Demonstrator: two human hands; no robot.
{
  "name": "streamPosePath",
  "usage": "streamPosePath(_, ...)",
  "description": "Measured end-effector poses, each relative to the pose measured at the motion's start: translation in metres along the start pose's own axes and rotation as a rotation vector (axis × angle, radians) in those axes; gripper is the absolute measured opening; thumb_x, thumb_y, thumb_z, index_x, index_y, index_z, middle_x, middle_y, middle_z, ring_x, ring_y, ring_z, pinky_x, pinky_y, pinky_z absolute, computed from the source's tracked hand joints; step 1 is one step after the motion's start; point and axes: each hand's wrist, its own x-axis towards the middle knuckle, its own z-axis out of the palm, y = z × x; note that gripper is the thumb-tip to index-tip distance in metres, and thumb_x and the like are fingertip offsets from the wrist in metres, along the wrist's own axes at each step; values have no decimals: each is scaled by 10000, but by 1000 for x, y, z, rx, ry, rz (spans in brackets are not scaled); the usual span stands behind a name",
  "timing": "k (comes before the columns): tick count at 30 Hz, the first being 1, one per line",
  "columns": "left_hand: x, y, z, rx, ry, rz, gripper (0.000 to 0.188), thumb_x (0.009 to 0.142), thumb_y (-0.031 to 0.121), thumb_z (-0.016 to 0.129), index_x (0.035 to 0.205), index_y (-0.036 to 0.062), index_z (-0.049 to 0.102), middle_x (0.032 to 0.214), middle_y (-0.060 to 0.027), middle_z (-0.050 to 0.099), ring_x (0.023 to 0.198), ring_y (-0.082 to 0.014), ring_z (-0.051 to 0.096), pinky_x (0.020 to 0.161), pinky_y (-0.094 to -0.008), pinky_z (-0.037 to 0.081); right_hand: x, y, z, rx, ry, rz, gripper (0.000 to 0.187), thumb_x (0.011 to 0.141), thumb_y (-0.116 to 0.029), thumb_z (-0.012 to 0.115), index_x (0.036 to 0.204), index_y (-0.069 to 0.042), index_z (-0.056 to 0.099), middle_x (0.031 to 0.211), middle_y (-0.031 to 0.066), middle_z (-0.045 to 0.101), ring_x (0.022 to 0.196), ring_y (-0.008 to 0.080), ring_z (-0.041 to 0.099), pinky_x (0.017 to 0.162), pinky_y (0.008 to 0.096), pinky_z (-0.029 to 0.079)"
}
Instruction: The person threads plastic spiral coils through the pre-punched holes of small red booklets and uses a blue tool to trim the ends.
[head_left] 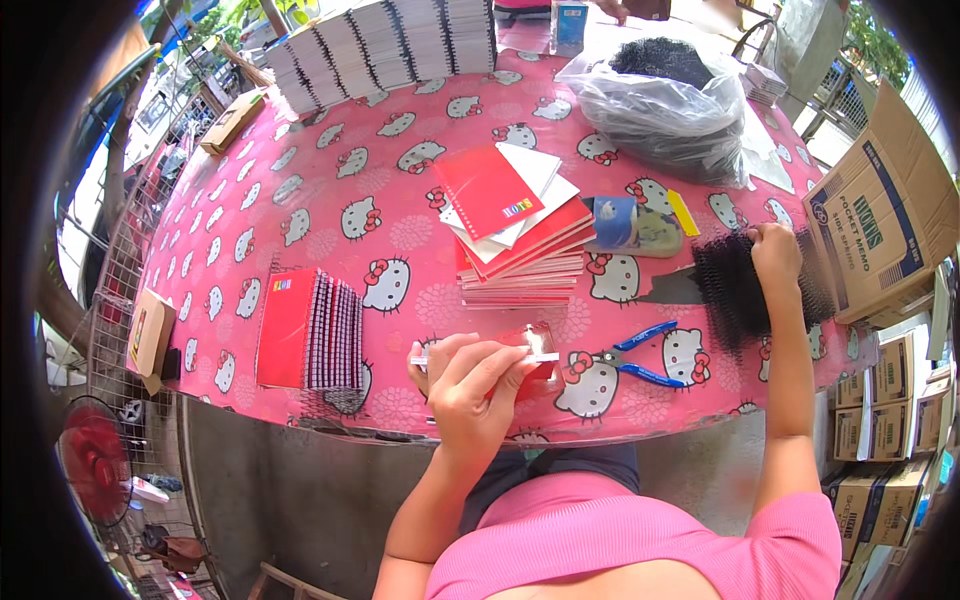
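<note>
My left hand [470,385] is closed around a small unbound notebook with a red cover [538,345], held edge-up near the table's front so its white page edge shows. Over on the right, my right hand [777,252] pinches at the far edge of a pile of black spiral binding coils [735,295]; how many it grips is hidden. Blue-handled pliers [645,368] lie between the hands. Beyond the left hand rises a stack of loose red covers and white pages [520,255]. Several red notebooks bound with black coils [295,330] stand together at the left.
A clear plastic bag of black coils [655,120] sits at the far right, before an open cardboard box [880,215]. Tall rows of bound notebooks [390,50] line the back. A blue pouch-like item [630,225] and yellow strip [682,213] lie beside the stack. A red fan [95,460] stands lower left.
</note>
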Motion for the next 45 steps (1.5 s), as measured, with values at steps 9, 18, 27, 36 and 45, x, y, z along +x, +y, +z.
streamPosePath(9, 2, 1, -4, 13, -39, -42, 229, 670, 188, 838, 858, 120, 726, 824, 10, 661, 863, -187, 551, 914, -378, 329, -134, -141, -66, 1156, -358, -724, 460, 689, 142, 572, 1095, -47, 680, 870, 98, 621, 768, 212, 656, 682, 320, 533)
streamPosePath(18, -1, 3, -8, 25, -53, -30, 244, 653, 179, 845, 862, 133, 727, 819, 14, 658, 844, -175, 551, 905, -382, 325, -141, -159, -77, 1194, -358, -683, 314, 735, 94, 650, 1023, -23, 698, 846, 87, 583, 741, 201, 651, 641, 294, 511)
streamPosePath(27, -1, 7, -5, -17, -23, -71, 263, 647, 135, 834, 884, 119, 722, 845, -6, 670, 821, -182, 556, 882, -375, 344, -142, -164, -88, 1153, -735, -600, 168, 814, -96, 678, 966, -48, 624, 808, 77, 588, 703, 245, 621, 590, 343, 493)
streamPosePath(36, -1, 13, 0, -30, -62, -33, 288, 618, 63, 804, 890, 111, 722, 851, -22, 673, 816, -197, 566, 832, -349, 385, -153, -167, -76, 927, -86, -871, 203, 806, -181, 697, 929, -66, 583, 843, 76, 547, 750, 258, 582, 539, 355, 484)
streamPosePath(45, -2, 13, 2, -53, -52, 21, 301, 636, 60, 810, 922, 105, 726, 846, -36, 677, 796, -208, 545, 738, -329, 441, -151, -163, -88, 942, -237, -849, 317, 799, -276, 730, 990, -52, 613, 913, 115, 615, 844, 280, 626, 632, 365, 512)
